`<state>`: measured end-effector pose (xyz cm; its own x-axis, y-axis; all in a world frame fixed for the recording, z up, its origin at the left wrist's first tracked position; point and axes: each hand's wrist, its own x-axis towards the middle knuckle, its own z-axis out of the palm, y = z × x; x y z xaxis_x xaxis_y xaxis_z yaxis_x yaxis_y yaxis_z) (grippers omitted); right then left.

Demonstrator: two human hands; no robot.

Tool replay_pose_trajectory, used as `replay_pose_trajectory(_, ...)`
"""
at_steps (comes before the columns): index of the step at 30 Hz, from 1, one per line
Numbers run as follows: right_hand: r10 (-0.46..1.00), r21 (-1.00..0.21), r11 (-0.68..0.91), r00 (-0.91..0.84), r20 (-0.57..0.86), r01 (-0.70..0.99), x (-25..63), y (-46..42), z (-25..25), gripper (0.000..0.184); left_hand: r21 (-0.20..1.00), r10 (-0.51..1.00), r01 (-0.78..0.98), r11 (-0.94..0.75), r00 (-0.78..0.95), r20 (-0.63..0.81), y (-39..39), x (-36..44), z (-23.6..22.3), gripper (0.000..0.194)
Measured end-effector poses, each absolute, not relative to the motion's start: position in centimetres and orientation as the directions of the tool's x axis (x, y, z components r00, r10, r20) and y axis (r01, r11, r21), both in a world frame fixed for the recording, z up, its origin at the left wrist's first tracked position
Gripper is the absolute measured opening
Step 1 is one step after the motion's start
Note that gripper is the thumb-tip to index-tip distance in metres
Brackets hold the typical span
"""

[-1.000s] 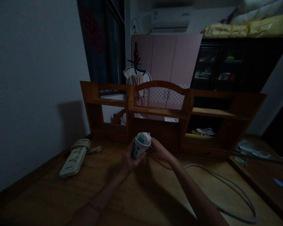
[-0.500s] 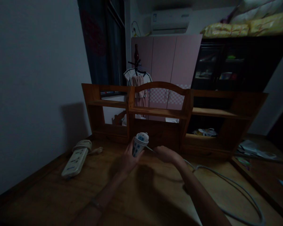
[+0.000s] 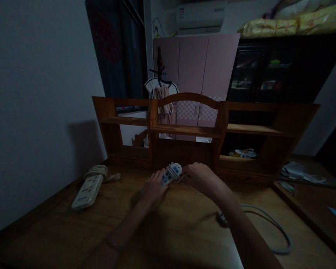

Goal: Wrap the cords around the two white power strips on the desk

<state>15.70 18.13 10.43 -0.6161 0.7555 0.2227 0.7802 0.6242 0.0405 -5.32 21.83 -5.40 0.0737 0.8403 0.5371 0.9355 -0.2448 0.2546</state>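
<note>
"White and blue, where is that power strip (image 3: pixel 165 180) sitting?"

"It is sitting over the desk (image 3: pixel 114 207). The left hand (image 3: pixel 153 187) is clasping it, and cord (image 3: pixel 173 172) is circling its far end."

"And the right hand (image 3: pixel 203 177)?"

"Just beside that end, it is apparently pinching the cord, though dimness is blurring the grip. Farther left, a second strip (image 3: pixel 87 191) is lying near the wall (image 3: pixel 44 112)."

A brown wooden shelf unit with an arched middle rail (image 3: pixel 187 130) stands along the far side of the wooden tabletop (image 3: pixel 106 220). Beyond it are a pale pink wardrobe with a checkered band (image 3: pixel 193 67), a white wall-mounted air conditioner (image 3: pixel 200 16) and a dark glass-doored cabinet (image 3: pixel 299 74) topped with yellow wrapped bundles (image 3: pixel 268 28). A white dark-trimmed shirt (image 3: pixel 151 85) hangs on a dark coat stand (image 3: pixel 159 59).
</note>
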Motion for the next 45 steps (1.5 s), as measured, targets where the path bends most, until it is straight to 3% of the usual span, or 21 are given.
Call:
replay_pose_trajectory(6, 0.733, -0.06, 0.652, -0.609, 0.302, 0.756, 18.0, 19.6, 11.6, 0.01, 0.159, 0.857, 0.951, -0.266, 0.158, 0.49, 20.4, -3.5, -4.1, 0.068)
replay_pose_trajectory(10, 0.717, -0.144, 0.679, -0.606, 0.344, 0.72, 19.4, 20.0, 11.9, 0.012, 0.186, 0.862, 0.962, -0.202, 0.085, 0.5, 20.0, -3.1, -3.4, 0.072)
replay_pose_trajectory(13, 0.701, -0.137, 0.694, -0.621, 0.351, 0.706, 19.0, 19.8, 11.9, 0.013, 0.187, 0.861, 0.961, -0.203, 0.084, 0.502, 20.0, -3.3, -3.4, 0.072)
replay_pose_trajectory(17, 0.692, -0.1, 0.7, -0.636, 0.343, 0.708, 17.6, 19.5, 11.5, 0.015, 0.13, 0.84, 0.946, -0.298, 0.195, 0.507, 19.8, -3.8, -3.6, 0.072)
replay_pose_trajectory(20, 0.689, -0.126, 0.713, -0.656, 0.309, 0.69, 16.9, 19.7, 11.0, 0.016, 0.023, 0.788, 0.917, -0.399, 0.33, 0.52, 19.5, -3.9, -3.6, 0.073)
replay_pose_trajectory(22, 0.685, -0.178, 0.724, -0.665, 0.297, 0.667, 16.9, 20.2, 10.5, 0.022, -0.082, 0.726, 0.879, -0.47, 0.438, 0.53, 19.4, -3.6, -3.7, 0.069)
replay_pose_trajectory(25, 0.689, -0.324, 0.722, -0.68, 0.251, 0.612, 17.6, 21.6, 9.8, 0.034, -0.232, 0.6, 0.792, -0.564, 0.586, 0.544, 19.4, -3.0, -4.0, 0.047)
replay_pose_trajectory(29, 0.637, -0.585, 0.667, -0.761, 0.126, 0.461, 19.7, 24.2, 9.0, 0.027, -0.312, 0.424, 0.711, -0.63, 0.652, 0.629, 19.5, -2.3, -4.7, 0.027)
replay_pose_trajectory(32, 0.601, -0.709, 0.603, -0.793, 0.103, 0.365, 21.2, 25.5, 8.6, 0.034, -0.287, 0.38, 0.725, -0.626, 0.605, 0.7, 19.3, -2.3, -4.7, 0.034)
replay_pose_trajectory(36, 0.613, -0.77, 0.549, -0.783, 0.106, 0.326, 21.7, 26.3, 7.7, 0.042, -0.182, 0.411, 0.735, -0.653, 0.545, 0.731, 18.8, -2.8, -4.5, 0.048)
replay_pose_trajectory(42, 0.633, -0.812, 0.502, -0.766, 0.11, 0.298, 20.4, 27.8, 5.0, 0.043, 0.108, 0.565, 0.749, -0.653, 0.387, 0.729, 18.6, -3.1, -4.7, 0.067)
replay_pose_trajectory(45, 0.636, -0.736, 0.574, -0.761, 0.124, 0.36, 19.5, 28.9, 3.0, 0.038, 0.267, 0.627, 0.746, -0.61, 0.248, 0.739, 18.6, -2.8, -4.5, 0.069)
